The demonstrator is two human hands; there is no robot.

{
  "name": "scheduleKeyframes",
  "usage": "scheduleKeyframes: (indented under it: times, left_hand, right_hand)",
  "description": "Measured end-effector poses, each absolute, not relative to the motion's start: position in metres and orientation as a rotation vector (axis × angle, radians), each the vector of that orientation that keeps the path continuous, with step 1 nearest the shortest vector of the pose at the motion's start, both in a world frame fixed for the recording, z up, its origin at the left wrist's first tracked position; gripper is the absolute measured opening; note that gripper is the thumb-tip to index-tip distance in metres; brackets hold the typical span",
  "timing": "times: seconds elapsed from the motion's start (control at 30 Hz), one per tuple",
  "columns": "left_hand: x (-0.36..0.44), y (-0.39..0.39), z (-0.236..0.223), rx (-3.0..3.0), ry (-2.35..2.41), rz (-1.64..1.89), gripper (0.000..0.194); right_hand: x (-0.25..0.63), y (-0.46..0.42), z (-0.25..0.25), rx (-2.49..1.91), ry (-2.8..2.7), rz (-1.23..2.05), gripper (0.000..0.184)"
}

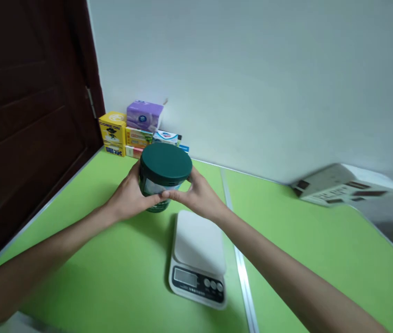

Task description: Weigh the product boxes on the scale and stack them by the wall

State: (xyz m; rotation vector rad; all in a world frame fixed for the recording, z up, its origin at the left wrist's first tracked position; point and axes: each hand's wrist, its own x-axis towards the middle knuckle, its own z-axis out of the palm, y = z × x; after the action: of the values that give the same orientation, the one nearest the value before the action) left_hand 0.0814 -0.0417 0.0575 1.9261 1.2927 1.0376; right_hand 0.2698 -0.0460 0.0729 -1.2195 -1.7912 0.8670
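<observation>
Between both hands is a dark green lidded tub [166,163] with a pale label, roughly upright. My left hand [129,194] wraps its left side, while my right hand [198,193] grips it from the right. The two thumbs meet across the front of the tub; the other fingers are mostly hidden behind it. Just nearer to me lies a white digital kitchen scale [198,245] with a bare platform, a grey display and round buttons. Whether the tub's base touches the table I cannot tell.
Against the wall stand a yellow box [113,133], a purple tissue pack [144,115] and several small cartons [139,138]. A white and brown box [347,185] is at the right. A metal strip [241,268] crosses the green table [113,273]. A dark door [26,106] borders the left.
</observation>
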Motion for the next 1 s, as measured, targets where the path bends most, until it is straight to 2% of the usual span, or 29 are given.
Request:
scheduleKeyframes:
  times: [0.17, 0.43, 0.63, 0.83, 1.0]
  left_hand:
    - [0.133, -0.082, 0.062, 1.916, 1.208, 0.912, 0.092]
    - [0.169, -0.111, 0.038, 1.977, 1.151, 0.82, 0.092]
    - [0.164, -0.112, 0.023, 2.052, 1.108, 0.615, 0.094]
    - [0.126, -0.097, 0.003, 2.168, 1.147, 0.375, 0.11]
    - [0.131, -0.101, 0.006, 2.085, 1.243, 0.397, 0.101]
  right_hand:
    - [0.322, -0.113, 0.088, -1.437, -1.736, 0.756, 0.087]
    - [0.358, -0.161, 0.061, -1.423, -1.713, 0.707, 0.093]
    - [0.373, -0.166, 0.046, -1.398, -1.731, 0.802, 0.093]
    - [0.415, -0.173, 0.025, -1.531, -1.702, 1.059, 0.099]
    - [0.406, -0.171, 0.009, -1.456, -1.722, 1.084, 0.103]
